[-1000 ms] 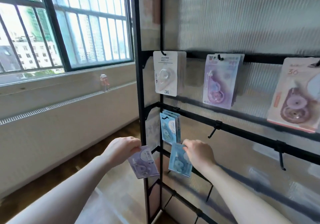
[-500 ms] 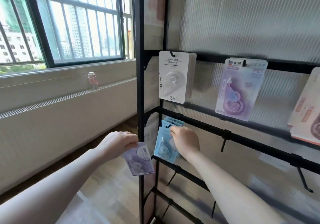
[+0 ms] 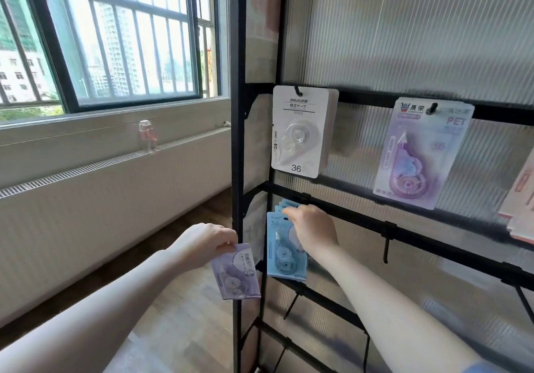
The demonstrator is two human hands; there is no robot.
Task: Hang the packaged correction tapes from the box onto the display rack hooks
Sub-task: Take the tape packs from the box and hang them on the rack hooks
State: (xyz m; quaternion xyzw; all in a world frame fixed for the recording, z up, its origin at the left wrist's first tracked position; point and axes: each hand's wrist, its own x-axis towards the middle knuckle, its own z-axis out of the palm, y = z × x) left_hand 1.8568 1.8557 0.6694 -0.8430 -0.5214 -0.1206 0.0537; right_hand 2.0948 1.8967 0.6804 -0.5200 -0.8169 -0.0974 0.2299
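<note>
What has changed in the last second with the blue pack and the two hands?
The right hand lifted the blue pack from below the rail up to the hook with the other blue packs. The left hand still holds the purple pack.

Pink package (image 3: 520, 205) cut off by right edge; right hand (image 3: 313, 229) hides blue pack's (image 3: 284, 252) hook.

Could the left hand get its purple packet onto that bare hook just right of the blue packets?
Probably not directly. The left hand grips the purple correction tape packet left of the rack's black post, and the right hand, at the blue packets, lies between it and the empty hook.
</note>
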